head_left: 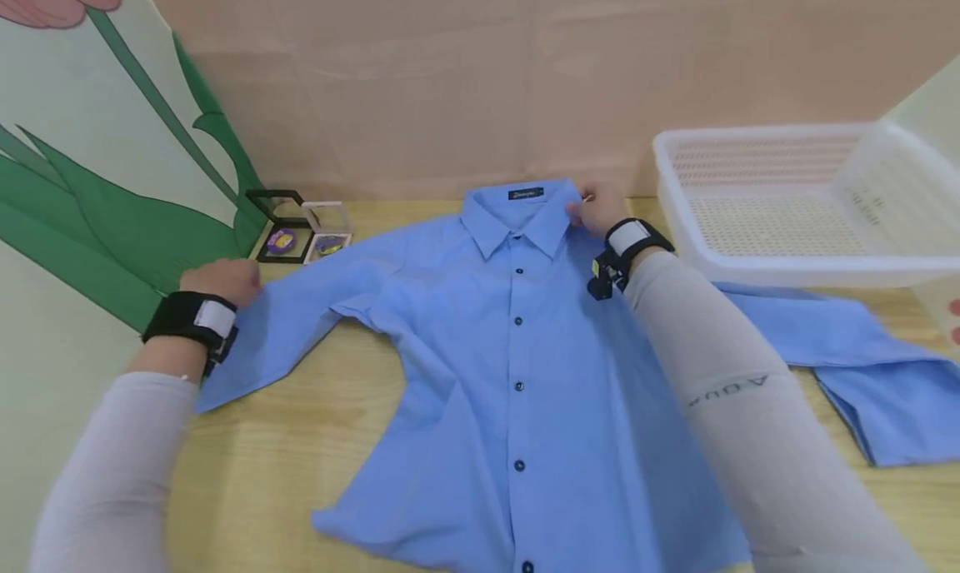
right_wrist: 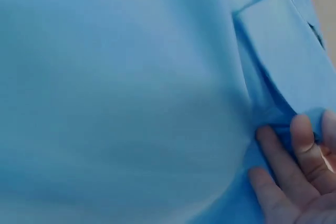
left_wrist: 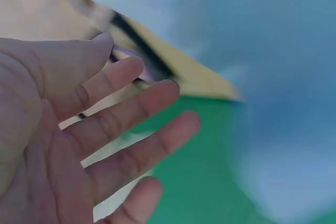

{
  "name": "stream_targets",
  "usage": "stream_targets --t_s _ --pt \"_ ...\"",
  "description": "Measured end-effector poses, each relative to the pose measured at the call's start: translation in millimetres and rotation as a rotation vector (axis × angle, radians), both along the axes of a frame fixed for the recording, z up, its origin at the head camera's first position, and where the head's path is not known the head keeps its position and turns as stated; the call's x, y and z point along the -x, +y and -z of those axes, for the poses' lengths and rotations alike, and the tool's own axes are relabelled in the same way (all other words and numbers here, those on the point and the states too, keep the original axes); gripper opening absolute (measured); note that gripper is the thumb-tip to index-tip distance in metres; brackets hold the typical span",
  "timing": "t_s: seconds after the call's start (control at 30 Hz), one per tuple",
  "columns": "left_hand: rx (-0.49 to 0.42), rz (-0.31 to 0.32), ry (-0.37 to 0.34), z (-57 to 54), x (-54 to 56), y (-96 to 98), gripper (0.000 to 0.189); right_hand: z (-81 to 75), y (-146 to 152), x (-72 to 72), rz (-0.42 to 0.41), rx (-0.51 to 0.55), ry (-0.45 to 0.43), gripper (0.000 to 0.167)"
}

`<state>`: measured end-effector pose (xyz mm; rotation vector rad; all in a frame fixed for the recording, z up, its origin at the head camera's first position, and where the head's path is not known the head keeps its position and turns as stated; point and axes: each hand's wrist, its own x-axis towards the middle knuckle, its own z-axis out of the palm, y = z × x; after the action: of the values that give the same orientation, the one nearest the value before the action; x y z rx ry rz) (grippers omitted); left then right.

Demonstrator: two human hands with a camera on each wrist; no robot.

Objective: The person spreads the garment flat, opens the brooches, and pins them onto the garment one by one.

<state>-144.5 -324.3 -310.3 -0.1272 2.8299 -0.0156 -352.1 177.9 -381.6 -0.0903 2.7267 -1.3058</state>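
The light-blue, long-sleeved cloth shirt with dark buttons (head_left: 457,331) lies front side up on the wooden bench (head_left: 300,448), its long axis running from the collar (head_left: 551,223) at the far end toward the person. The right hand (head_left: 603,210) is nearer to this collar, and its fingers pinch the right edge. The left hand (head_left: 222,280) is well apart, beside the shirt's left-lying sleeve (head_left: 307,319); its fingers are spread and hold nothing. The black label (head_left: 526,194) inside the collar has pale script, too small to read. Dark letters mark the grey arm covering (head_left: 750,440); only an "A" is sure.
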Motion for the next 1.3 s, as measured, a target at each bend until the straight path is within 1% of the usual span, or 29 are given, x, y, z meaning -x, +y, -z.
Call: stream_targets --t_s 0.07,0.1,0.17,0.23,0.27,0.3,0.33,0.37,0.4,0.47,0.53,0.57,0.6,0.63,0.67,0.73,0.83,0.87,0.9,0.93,0.97,1.0,1.03,1.1,1.13,1.17,1.23,1.27,1.3 --pt "-0.005 0.060 0.074 -1.9 12.5 24.3 0.026 -3.9 -0.5 2.9 -0.011 0.050 0.030 0.011" --pt "-0.019 0.106 0.109 -3.2 20.3 38.9 0.024 -5.3 -0.6 4.2 -0.013 0.071 0.033 0.010" --pt "-0.051 0.168 0.154 -3.6 38.3 71.3 0.026 -6.7 -0.4 6.4 -0.020 0.102 0.045 0.011" --pt "-0.098 0.203 0.166 1.3 61.1 104.4 0.036 -9.2 -1.1 6.1 -0.016 0.156 0.042 0.010" --pt "-0.130 0.199 0.157 6.0 73.5 119.9 0.042 -10.8 -2.5 4.7 -0.009 0.182 0.036 0.010" --pt "-0.164 0.173 0.143 11.3 86.1 134.7 0.047 -12.4 -4.1 3.1 0.005 0.205 0.030 0.009" --pt "-0.205 0.128 0.134 19.7 100.3 147.9 0.054 -13.7 -5.3 1.5 0.019 0.222 0.024 0.009" --pt "-0.277 0.068 0.117 29.2 114.2 159.1 0.063 -14.8 -7.0 0.0 0.031 0.234 0.021 0.009" --pt "-0.342 0.002 0.107 40.7 129.2 168.0 0.067 -15.0 -9.1 -1.1 0.037 0.254 0.017 0.009" --pt "-0.474 -0.128 0.084 64.5 156.6 177.4 0.061 -16.4 -14.3 -4.1 0.046 0.256 0.009 0.008" --pt "-0.587 -0.206 0.089 82.8 174.7 179.0 0.050 -18.0 -19.0 -6.2 0.047 0.238 -0.002 0.008" --pt "-0.627 -0.234 0.088 87.4 179.6 178.9 0.041 -18.9 -21.2 -6.9 0.042 0.241 -0.006 0.008" --pt "-0.643 -0.232 0.111 89.8 183.3 177.6 0.032 -20.8 -23.3 -8.2 0.040 0.247 -0.012 0.008" --pt "-0.675 -0.232 0.139 88.3 183.6 176.1 0.030 -23.7 -25.0 -9.7 0.046 0.249 -0.023 0.008" --pt "-0.725 -0.234 0.174 82.8 181.9 175.7 0.026 -26.1 -26.1 -10.1 0.051 0.260 -0.028 0.007" --pt "-0.830 -0.244 0.273 66.7 180.7 176.5 0.021 -30.7 -26.7 -9.4 0.071 0.300 -0.034 0.007" --pt "-0.959 -0.264 0.431 38.7 182.6 182.6 0.014 -34.7 -26.2 -5.3 0.128 0.372 -0.023 0.008" --pt "-0.995 -0.251 0.469 30.9 184.0 186.5 0.012 -34.1 -25.4 -2.9 0.135 0.387 -0.020 0.012" --pt "-1.004 -0.237 0.495 24.6 185.2 190.9 0.016 -32.9 -24.3 -1.0 0.132 0.402 -0.032 0.020" --pt "-1.002 -0.225 0.496 20.2 186.1 195.5 0.024 -30.7 -22.8 0.4 0.120 0.413 -0.060 0.033" --pt "-0.984 -0.206 0.477 18.0 186.7 199.9 0.033 -27.5 -21.4 1.8 0.099 0.412 -0.102 0.047" --pt "-0.962 -0.183 0.448 18.2 187.0 204.3 0.042 -23.9 -19.1 2.4 0.069 0.395 -0.147 0.059" --pt "-0.920 -0.146 0.415 20.1 187.2 207.5 0.052 -20.3 -17.2 2.0 0.040 0.368 -0.204 0.069" --pt "-0.830 -0.086 0.324 25.7 185.3 209.8 0.064 -15.1 -12.7 -3.4 -0.027 0.292 -0.295 0.082" --pt "-0.781 -0.055 0.279 28.9 182.6 208.6 0.067 -13.3 -10.4 -7.3 -0.056 0.244 -0.312 0.085" --pt "-0.738 -0.026 0.241 31.7 178.9 205.6 0.070 -12.5 -8.6 -12.4 -0.084 0.206 -0.304 0.087" --pt "-0.678 0.022 0.187 33.0 165.9 195.3 0.071 -15.0 -4.1 -25.5 -0.141 0.136 -0.267 0.088" --pt "-0.660 0.042 0.163 32.2 157.1 187.8 0.070 -17.4 -0.8 -33.2 -0.172 0.107 -0.227 0.088" --pt "-0.644 0.064 0.147 30.5 146.1 179.4 0.069 -20.0 2.5 -41.2 -0.201 0.103 -0.183 0.087"
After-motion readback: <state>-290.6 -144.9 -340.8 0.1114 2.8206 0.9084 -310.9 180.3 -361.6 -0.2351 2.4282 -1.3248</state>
